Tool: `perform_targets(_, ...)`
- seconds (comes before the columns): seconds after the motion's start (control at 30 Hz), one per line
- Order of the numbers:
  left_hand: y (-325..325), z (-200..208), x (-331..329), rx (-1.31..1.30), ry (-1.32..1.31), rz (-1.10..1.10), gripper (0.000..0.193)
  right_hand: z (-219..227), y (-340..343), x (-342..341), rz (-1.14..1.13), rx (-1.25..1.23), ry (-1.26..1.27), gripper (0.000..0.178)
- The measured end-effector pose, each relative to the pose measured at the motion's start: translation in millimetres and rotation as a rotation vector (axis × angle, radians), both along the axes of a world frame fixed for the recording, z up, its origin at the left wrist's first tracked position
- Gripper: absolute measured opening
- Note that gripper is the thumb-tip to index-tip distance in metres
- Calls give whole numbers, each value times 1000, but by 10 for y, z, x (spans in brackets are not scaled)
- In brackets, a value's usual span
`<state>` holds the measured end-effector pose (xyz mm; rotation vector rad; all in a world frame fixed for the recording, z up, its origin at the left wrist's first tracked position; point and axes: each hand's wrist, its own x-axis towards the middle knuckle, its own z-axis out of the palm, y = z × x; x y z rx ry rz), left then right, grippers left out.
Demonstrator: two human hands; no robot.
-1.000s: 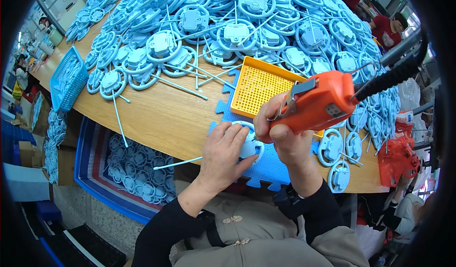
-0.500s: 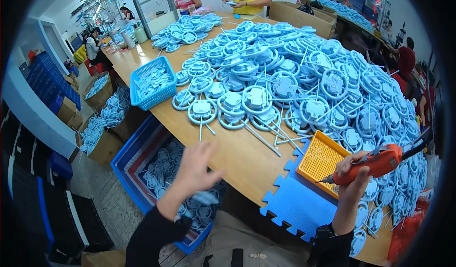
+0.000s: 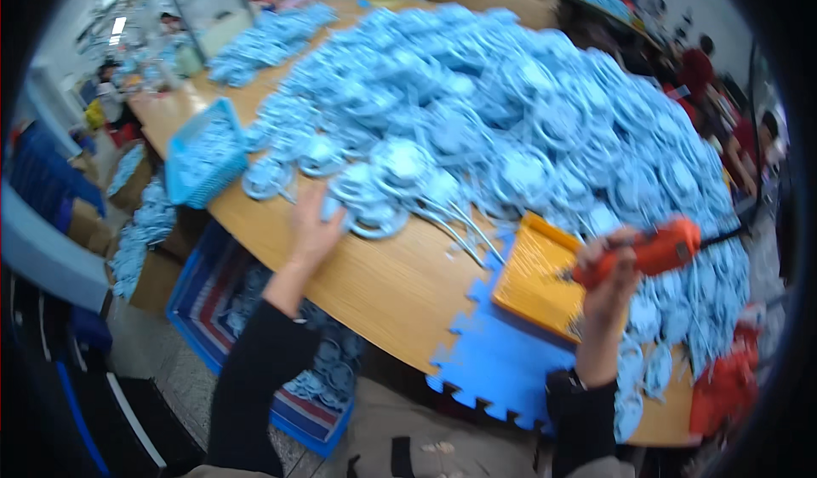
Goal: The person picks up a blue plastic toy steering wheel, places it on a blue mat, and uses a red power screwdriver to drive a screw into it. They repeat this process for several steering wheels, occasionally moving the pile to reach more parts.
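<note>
By the tray point(image 3: 536, 274), my right hand point(image 3: 608, 286) wraps the driver point(image 3: 651, 251), likely for control. My left hand point(image 3: 313, 229) blurs; can't tell.

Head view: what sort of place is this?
Likely a factory assembly workshop: a heap of matching blue parts covers much of the table, the right hand holds an orange driver, and more lie in a bin below.

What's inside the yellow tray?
Small bits, too blurred to name, show near the front corner of the yellow tray. The right hand and the orange-red electric screwdriver cover part of its right side, so anything there is hidden.
</note>
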<state>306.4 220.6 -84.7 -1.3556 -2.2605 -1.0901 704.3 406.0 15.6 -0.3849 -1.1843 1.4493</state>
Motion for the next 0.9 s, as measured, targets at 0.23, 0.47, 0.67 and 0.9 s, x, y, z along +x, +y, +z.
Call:
perform_targets(0.23,-396,510,456,83,-109,112,49,-94,264,-307,-83,52,33,39)
perform_targets(0.47,-291,823,2113,-174,-163,-612,66,-106,283,-217,-66,129,-65,36)
perform_targets(0.67,-41,610,2610,-265,-100,-903,68,-119,290,-216,-69,135,-103,35)
perform_targets(0.9,-205,715,2780,-381,-33,-576,77,-127,317,-211,-46,132,-88,35)
